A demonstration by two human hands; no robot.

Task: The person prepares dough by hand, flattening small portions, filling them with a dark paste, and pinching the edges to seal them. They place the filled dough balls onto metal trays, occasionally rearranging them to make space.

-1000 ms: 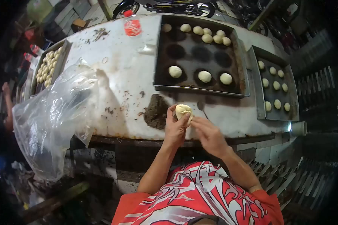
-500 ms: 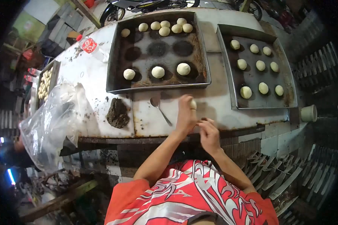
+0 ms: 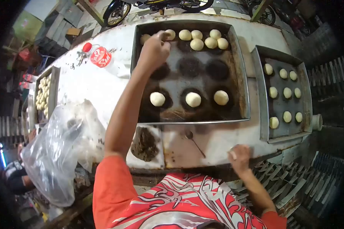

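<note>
My left hand (image 3: pixel 156 49) reaches over the back left of a dark baking tray (image 3: pixel 191 122). Its bent fingers are closed against a dough ball (image 3: pixel 171 35) in the back row. Another dough ball (image 3: pixel 145 38) lies left of that hand, partly hidden by it. Low over the table's front edge, my right hand (image 3: pixel 240 160) is curled, with a pale piece of dough (image 3: pixel 233 154) showing at its fingers. In the tray's front row sit three dough balls, the middle one (image 3: pixel 193 99) among them. Several more dough balls (image 3: pixel 197 44) cluster at the back right.
A second tray (image 3: pixel 284 139) of dough balls stands at right. Near the front edge lie a spoon (image 3: pixel 195 143) and a dark brown mass (image 3: pixel 145 145). Left are a red-capped bottle (image 3: pixel 100 57), a clear plastic bag (image 3: pixel 57 149) and another tray (image 3: pixel 54 91). Motorbikes (image 3: pixel 156 5) stand behind.
My left hand has moved from the front edge, where it held dough, up to the back of the tray. My right hand has moved apart to the right. The view has shifted.
</note>
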